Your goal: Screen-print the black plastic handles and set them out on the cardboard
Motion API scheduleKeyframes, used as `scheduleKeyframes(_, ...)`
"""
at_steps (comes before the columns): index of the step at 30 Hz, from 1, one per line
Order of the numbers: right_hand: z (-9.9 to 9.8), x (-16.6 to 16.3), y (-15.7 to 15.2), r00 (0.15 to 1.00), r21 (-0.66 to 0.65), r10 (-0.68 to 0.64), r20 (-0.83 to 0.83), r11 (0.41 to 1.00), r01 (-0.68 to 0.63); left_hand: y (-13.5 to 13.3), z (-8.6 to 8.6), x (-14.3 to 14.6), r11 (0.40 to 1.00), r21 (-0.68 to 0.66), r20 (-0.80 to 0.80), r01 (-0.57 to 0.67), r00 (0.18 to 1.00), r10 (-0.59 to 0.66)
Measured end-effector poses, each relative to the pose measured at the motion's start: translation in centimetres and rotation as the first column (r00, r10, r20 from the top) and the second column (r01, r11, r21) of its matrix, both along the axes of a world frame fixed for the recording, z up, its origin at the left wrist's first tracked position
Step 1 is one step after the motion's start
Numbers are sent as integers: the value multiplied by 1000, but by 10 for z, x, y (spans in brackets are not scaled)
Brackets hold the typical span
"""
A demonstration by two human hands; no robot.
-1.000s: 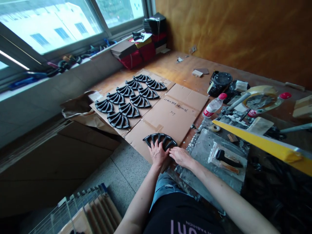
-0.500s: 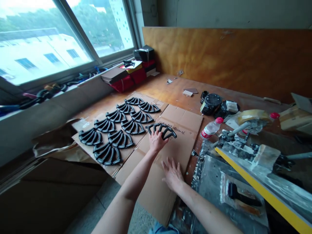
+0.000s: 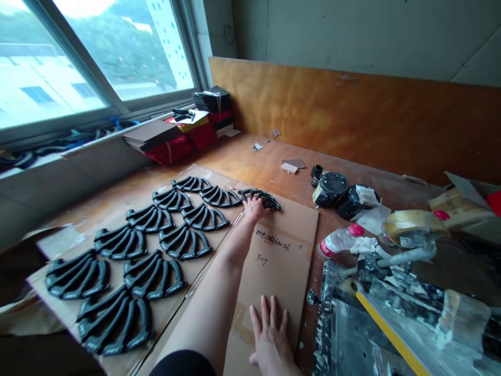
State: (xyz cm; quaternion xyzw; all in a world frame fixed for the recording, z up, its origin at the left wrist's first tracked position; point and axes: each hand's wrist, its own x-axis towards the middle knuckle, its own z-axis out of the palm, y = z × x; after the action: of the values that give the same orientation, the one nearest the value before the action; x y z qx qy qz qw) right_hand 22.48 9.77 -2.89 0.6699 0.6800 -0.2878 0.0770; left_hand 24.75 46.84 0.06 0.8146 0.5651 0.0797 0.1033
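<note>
Covering part of the tabletop [image 3: 238, 152], a sheet of cardboard [image 3: 293, 222] is laid with black fan-shaped pieces [image 3: 187, 255], set out in two slanting rows of five on the panel left of its fold. One more fan piece [image 3: 267, 196] is held by the left hand [image 3: 255, 209] at the far end of the other panel, just beside the farthest piece of the nearer row. The left fingers are bent over its near side; whether it already touches the cardboard cannot be told. The right hand [image 3: 271, 329] is spread wide, palm down and holding nothing, near the close end of the same panel. Between the hands, handwriting [image 3: 270, 241] is seen on the cardboard. To the right, a bottle with a red cap [image 3: 340, 241] is tilted, and two black jars [image 3: 331, 189] are placed behind it. Red bundles [image 3: 201, 137] are stacked by the window.
</note>
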Motion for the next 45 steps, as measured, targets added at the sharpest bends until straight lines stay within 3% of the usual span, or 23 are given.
scheduleKeyframes(6, 12, 4, 8, 995, -100, -46, -83, 994, 38, 24, -16, 8, 999, -25, -22, -40, 999, 39)
scheduleKeyframes(11, 11, 3, 5, 997, -47, -37, -64, 998, 34, 6, -26, 0, 999, 37, 15, 4, 1000, -5)
scheduleKeyframes(15, 5, 0, 1, 1000, -24, -3, -5, 1000, 3, -43, -48, -15, 990, 143, 132, 0, 991, -19)
scheduleKeyframes(20, 4, 0, 2, 998, 18, 50, 46, 999, -51, -116, -74, -36, 990, 139, 250, -33, 968, -3)
scheduleKeyframes(23, 22, 9, 2, 999, 25, 52, -14, 998, -52, -156, -75, -49, 990, 140, 307, 5, 951, -48)
scheduleKeyframes(27, 58, 42, -21, 953, 125, 110, -281, 989, -78, -207, -62, -65, 1000, 8, 442, 2, 897, -5)
scheduleKeyframes(31, 93, 92, -86, 928, 377, 127, -350, 926, 15, -252, -39, -77, 950, -305, 573, -60, 786, 233)
scheduleKeyframes(34, 110, 137, -150, 957, 508, -7, -291, 846, 160, -291, -6, -73, 914, -402, 584, -57, 752, 304)
scheduleKeyframes(37, 110, 183, -201, 966, 589, -146, -213, 769, 246, -338, 52, -47, 896, -440, 702, 65, 647, 298)
scheduleKeyframes(41, 94, 227, -234, 982, 628, -161, -94, 756, 184, -402, 150, 12, 838, -375, 920, 397, 267, 286)
scheduleKeyframes(43, 90, 244, -243, 982, 644, -161, -94, 742, 183, -428, 184, 34, 828, -328, 941, 456, 232, 246)
scheduleKeyframes(45, 91, 266, -254, 956, 700, -238, -169, 654, 287, -447, 200, 40, 858, -290, 949, 424, 241, 202)
